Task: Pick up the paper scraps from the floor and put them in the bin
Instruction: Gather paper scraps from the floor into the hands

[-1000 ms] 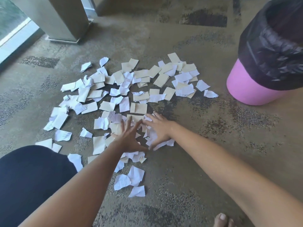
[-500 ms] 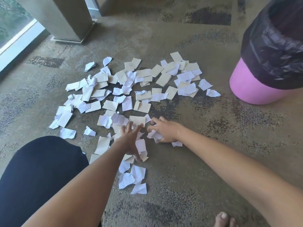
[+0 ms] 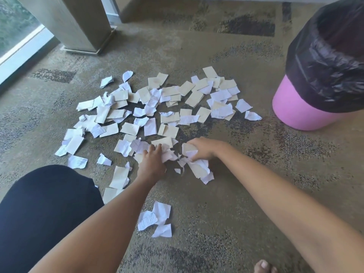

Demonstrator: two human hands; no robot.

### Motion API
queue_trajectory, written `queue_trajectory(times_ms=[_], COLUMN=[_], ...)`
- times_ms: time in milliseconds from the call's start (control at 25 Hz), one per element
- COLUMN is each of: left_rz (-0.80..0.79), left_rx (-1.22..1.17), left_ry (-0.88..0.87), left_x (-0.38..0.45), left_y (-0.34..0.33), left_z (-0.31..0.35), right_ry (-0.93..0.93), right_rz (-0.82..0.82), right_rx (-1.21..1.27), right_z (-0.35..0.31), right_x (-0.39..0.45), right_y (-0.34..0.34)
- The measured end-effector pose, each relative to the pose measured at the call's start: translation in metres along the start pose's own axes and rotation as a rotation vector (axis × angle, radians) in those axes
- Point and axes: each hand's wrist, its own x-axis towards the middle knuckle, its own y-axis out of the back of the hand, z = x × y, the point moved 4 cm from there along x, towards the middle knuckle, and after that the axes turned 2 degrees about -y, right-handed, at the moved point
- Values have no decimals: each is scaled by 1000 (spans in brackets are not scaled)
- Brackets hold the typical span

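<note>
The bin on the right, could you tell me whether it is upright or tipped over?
Upright: the pink bin stands on its base on the floor, its black liner mouth facing up.

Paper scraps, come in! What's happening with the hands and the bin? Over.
Left hand and right hand both gripping bunches of paper scraps. Most scraps on floor. Bin stands far right, nothing blocking it.
</note>
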Motion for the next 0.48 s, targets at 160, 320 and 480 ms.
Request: queue_trajectory(times_ms=[160, 320, 480], left_rz=[150, 197, 235], left_rx=[-339, -645, -929], left_ry=[31, 164, 224], left_x=[9, 13, 18], left_y=[27, 58, 75], left_z=[22, 50, 78], right_ry=[-70, -55, 22], right_rz=[156, 316, 519], right_rx=[212, 565, 788], right_z=[14, 16, 20], right_x=[-8, -18, -36], right_y=[29, 72, 122])
